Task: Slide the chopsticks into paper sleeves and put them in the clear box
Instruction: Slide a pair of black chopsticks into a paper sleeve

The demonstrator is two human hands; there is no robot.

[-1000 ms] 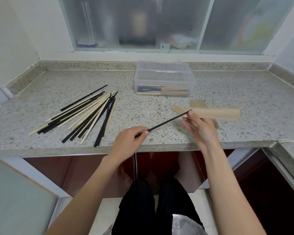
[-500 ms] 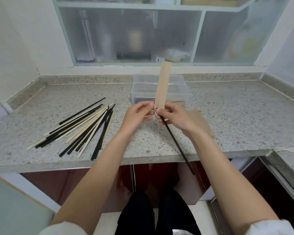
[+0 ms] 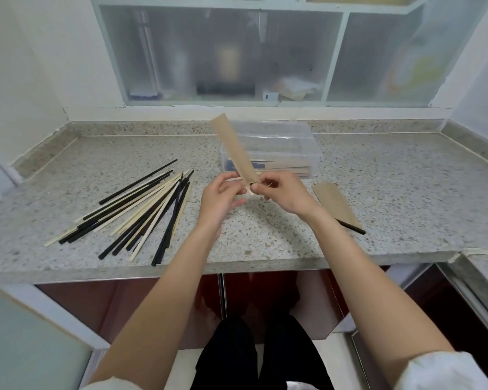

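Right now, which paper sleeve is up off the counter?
The sleeve pinched between both hands, slanting up before the clear box; the others lie flat on the counter or inside that box.

We see a speckled granite counter w/ a clear box at back, loose chopsticks left, paper sleeves plus one black chopstick right.
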